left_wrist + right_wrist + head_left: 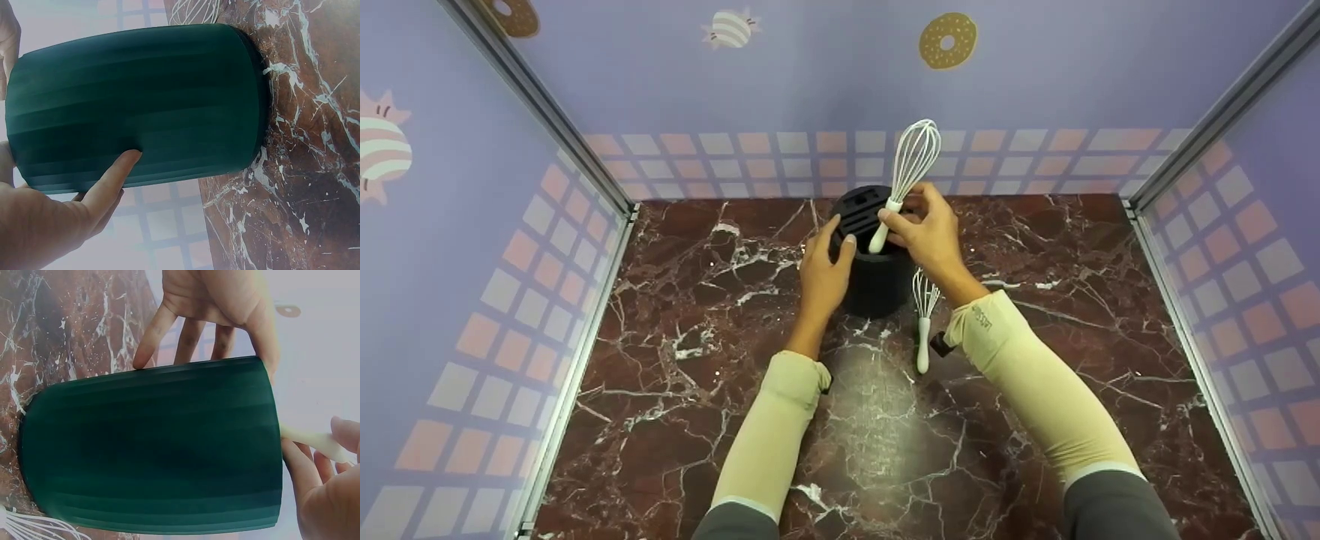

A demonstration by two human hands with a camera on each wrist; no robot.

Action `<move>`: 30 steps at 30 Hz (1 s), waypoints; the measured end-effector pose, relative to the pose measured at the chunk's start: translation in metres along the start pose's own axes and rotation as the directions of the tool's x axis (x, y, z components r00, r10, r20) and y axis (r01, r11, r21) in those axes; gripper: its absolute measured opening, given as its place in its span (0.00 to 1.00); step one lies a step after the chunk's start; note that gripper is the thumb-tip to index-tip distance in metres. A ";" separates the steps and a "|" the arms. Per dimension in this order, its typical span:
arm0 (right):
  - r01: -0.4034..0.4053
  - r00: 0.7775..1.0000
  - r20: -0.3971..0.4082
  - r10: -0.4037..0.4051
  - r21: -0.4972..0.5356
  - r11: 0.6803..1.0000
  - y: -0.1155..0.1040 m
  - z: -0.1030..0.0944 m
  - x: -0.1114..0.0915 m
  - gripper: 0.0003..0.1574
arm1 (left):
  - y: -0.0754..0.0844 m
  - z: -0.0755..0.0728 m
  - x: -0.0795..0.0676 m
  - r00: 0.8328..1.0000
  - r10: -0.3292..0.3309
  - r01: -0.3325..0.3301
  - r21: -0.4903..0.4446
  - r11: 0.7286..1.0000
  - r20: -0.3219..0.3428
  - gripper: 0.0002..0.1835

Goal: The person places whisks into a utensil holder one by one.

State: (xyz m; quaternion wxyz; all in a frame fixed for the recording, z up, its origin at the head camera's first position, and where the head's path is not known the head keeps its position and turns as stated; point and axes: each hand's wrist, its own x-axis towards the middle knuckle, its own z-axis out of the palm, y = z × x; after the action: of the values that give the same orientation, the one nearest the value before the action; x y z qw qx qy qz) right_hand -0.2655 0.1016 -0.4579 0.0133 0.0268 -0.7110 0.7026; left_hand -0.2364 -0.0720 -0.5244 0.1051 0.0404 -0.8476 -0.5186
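A dark green, ribbed utensil holder (140, 101) stands upright on the table; it looks nearly black in the head view, where its slotted top (861, 217) shows. My right hand (934, 229) pinches the handle of a white whisk (916, 157), its wires pointing up and its handle end low at the holder's top. Whether that end sits in a slot, I cannot tell. On the holder's left side my left hand (823, 274) rests with spread, fairly straight fingers touching the wall near the rim. A second white whisk (924, 345) lies beside the holder, handle toward me.
Dark red marbled tabletop (697, 420) extends around the holder. A patterned wall (825, 82) stands behind it, with side panels (457, 247) in metal frames at left and right.
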 end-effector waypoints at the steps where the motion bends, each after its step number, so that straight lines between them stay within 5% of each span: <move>1: -0.001 1.000 0.002 0.001 0.005 1.000 0.000 0.000 0.000 0.28 | 0.000 0.000 0.000 1.000 0.002 -0.002 0.004 1.000 -0.003 0.28; 30: 0.008 1.000 0.005 -0.008 0.033 0.999 0.002 0.001 -0.002 0.42 | 0.000 0.000 0.000 1.000 0.008 -0.007 0.019 1.000 -0.010 0.28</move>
State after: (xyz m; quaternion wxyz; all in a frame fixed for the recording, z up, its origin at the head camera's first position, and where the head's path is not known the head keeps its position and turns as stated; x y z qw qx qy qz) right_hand -0.2637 0.1007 -0.4601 0.0137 0.0318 -0.6994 0.7139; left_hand -0.2362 -0.0721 -0.5239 0.1107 0.0407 -0.8520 -0.5101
